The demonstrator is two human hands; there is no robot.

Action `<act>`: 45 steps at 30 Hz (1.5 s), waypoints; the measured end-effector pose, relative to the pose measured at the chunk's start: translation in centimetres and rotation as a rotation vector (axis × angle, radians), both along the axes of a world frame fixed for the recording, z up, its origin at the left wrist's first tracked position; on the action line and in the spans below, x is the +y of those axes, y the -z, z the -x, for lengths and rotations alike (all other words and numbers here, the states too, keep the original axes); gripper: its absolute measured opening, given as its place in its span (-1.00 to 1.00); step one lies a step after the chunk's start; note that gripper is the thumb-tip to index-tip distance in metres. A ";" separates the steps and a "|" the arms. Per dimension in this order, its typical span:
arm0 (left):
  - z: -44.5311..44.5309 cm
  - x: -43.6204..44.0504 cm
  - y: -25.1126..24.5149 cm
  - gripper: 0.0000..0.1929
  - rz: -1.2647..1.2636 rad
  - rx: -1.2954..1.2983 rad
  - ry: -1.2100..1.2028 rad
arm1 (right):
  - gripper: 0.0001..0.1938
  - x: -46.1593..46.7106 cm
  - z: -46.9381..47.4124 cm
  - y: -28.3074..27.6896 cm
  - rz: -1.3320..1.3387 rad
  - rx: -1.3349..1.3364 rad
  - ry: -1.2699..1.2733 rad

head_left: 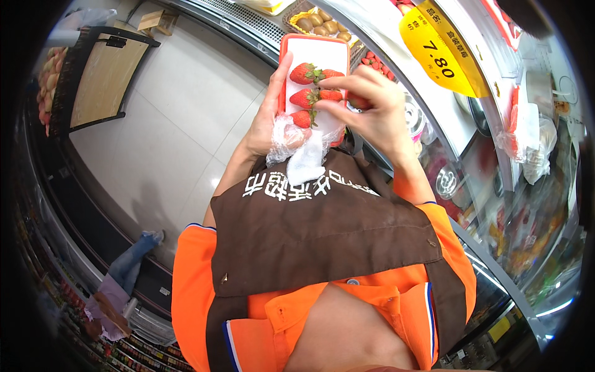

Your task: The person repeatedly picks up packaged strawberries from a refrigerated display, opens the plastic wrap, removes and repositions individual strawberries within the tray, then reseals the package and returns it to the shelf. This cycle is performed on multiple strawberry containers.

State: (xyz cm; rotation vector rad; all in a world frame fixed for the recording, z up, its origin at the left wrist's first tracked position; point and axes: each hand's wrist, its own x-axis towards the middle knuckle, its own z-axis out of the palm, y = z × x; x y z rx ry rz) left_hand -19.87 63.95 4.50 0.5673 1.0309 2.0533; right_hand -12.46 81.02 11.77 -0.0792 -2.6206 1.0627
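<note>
My left hand (267,123) holds a red-rimmed plastic tray (316,46) with a white lining from its left side and near end. Several strawberries (303,73) lie in it in rows, their green leaves towards the middle. Crumpled clear plastic film (281,139) and a white crumpled piece (307,160) hang at the tray's near end, by my left fingers. My right hand (372,104) is over the tray's right side, thumb and index finger apart near the leaves of the middle strawberries. Another strawberry (359,101) shows beneath its palm; whether the curled fingers hold it, I cannot tell.
A basket of kiwifruit (320,23) stands beyond the tray, with more strawberries (376,63) to its right. A yellow price sign (439,51) hangs on the display case at right. At left are a wooden-panelled stand (100,81) and a small wooden stool (158,22). Another person (111,297) is at lower left.
</note>
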 end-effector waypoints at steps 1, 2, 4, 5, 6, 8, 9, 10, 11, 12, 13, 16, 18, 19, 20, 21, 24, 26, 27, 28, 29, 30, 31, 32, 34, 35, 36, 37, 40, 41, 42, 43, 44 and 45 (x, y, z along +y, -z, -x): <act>0.2 0.1 0.3 0.17 0.043 0.098 -0.006 | -0.71 -0.6 -0.1 0.3 -0.055 -0.003 -0.053; 0.0 0.2 0.5 0.20 0.046 0.087 0.001 | -0.70 -0.8 0.2 0.7 -0.176 0.039 -0.083; 0.0 0.2 1.1 0.22 0.067 0.098 0.001 | -0.72 -1.2 0.1 1.2 -0.252 -0.021 -0.028; 0.0 0.2 1.3 0.23 0.080 0.130 -0.010 | -0.72 -1.2 0.1 1.3 -0.232 -0.061 -0.020; 0.0 0.2 1.4 0.23 0.057 0.085 0.006 | -0.73 -1.3 0.2 1.5 -0.215 -0.072 -0.016; 0.0 0.1 1.6 0.23 0.011 0.048 0.024 | -0.75 -1.1 0.3 1.5 -0.183 -0.094 -0.006; 0.0 0.1 1.6 0.23 0.003 0.032 0.031 | -0.75 -0.9 0.4 1.4 -0.007 -0.107 -0.007; 0.0 0.1 1.6 0.22 -0.005 0.017 0.036 | -0.76 -0.7 0.6 1.4 0.169 -0.120 -0.009; -0.1 0.0 1.5 0.22 -0.013 0.001 0.041 | -0.77 -0.4 0.7 1.4 0.342 -0.175 -0.003; -0.1 0.0 1.3 0.21 -0.013 0.002 0.022 | -0.77 0.1 0.6 1.3 0.714 -0.227 -0.046; -0.2 0.0 1.2 0.20 -0.015 0.004 0.007 | -0.72 0.9 0.3 1.1 0.836 -0.238 -0.035; -0.4 0.1 0.8 0.14 -0.066 -0.103 -0.012 | -0.66 2.6 0.5 2.0 1.467 -0.322 0.049; -0.3 0.0 0.6 0.12 -0.040 -0.149 -0.004 | -0.63 3.2 0.4 3.0 1.685 -0.339 0.065; -0.2 0.1 0.5 0.13 -0.132 -0.189 0.030 | -0.58 3.3 0.3 3.5 1.765 -0.357 0.071; -0.2 0.1 0.5 0.15 -0.106 -0.118 0.002 | -0.59 3.5 0.1 4.0 1.834 -0.367 0.072; -0.2 0.1 0.5 0.16 -0.085 -0.029 -0.049 | -0.62 3.6 0.0 4.4 1.899 -0.391 0.084; -0.1 0.2 0.7 0.18 -0.067 -0.032 -0.050 | -0.68 4.3 -0.3 6.0 2.056 -0.459 0.098; -0.2 0.2 0.7 0.19 -0.035 -0.050 -0.055 | -0.67 4.9 -0.9 7.9 2.076 -0.428 0.086; -0.3 0.2 0.7 0.20 -0.013 -0.046 -0.061 | -0.66 5.3 -1.3 9.3 2.098 -0.407 0.033; -0.3 0.2 0.7 0.21 -0.010 -0.049 -0.067 | -0.62 5.7 -1.7 11.2 2.099 -0.389 0.051; -0.4 0.2 0.6 0.22 -0.010 -0.045 -0.074 | -0.61 6.3 -2.0 13.5 2.104 -0.416 0.271; -0.4 0.2 0.7 0.22 -0.012 -0.042 -0.079 | -0.61 7.0 -2.4 16.2 2.123 -0.426 0.393; -0.4 0.2 0.7 0.23 -0.011 -0.061 -0.075 | -0.60 7.9 -2.9 19.2 2.167 -0.425 0.409; -0.5 0.1 0.7 0.24 -0.009 -0.081 -0.073 | -0.60 8.9 -3.4 22.4 2.157 -0.423 0.582; -0.5 0.0 0.7 0.26 -0.006 -0.079 -0.076 | -0.59 11.5 -4.8 28.8 2.150 -0.404 0.830; -0.6 -0.1 0.7 0.26 -0.004 -0.083 -0.082 | -0.66 13.1 -5.5 31.6 2.122 -0.350 0.931; -0.6 -0.2 0.7 0.25 -0.003 -0.075 -0.092 | -0.68 14.6 -6.1 34.0 2.107 -0.305 0.921; -0.6 -0.2 0.6 0.25 0.000 -0.067 -0.105 | -0.70 16.2 -6.5 36.0 2.015 -0.260 1.092; -0.7 -0.5 0.3 0.24 0.036 -0.023 -0.123 | -0.77 20.8 -6.1 39.3 2.048 -0.140 1.169; -0.8 -0.5 0.2 0.24 0.039 -0.049 -0.127 | -0.78 21.9 -5.6 39.9 2.044 -0.084 1.265; -0.8 -0.5 0.1 0.24 0.048 -0.061 -0.132 | -0.76 22.9 -5.0 40.2 2.054 -0.045 1.248; -0.9 -0.5 0.0 0.23 0.056 -0.074 -0.139 | -0.85 23.7 -4.3 40.5 2.076 -0.017 1.276; -0.9 -0.4 -0.1 0.23 0.043 -0.065 -0.142 | -0.88 24.4 -3.8 40.6 2.104 -0.018 1.207; -0.9 -0.4 -0.1 0.23 0.031 -0.058 -0.147 | -0.86 24.9 -3.3 40.6 2.089 0.013 1.222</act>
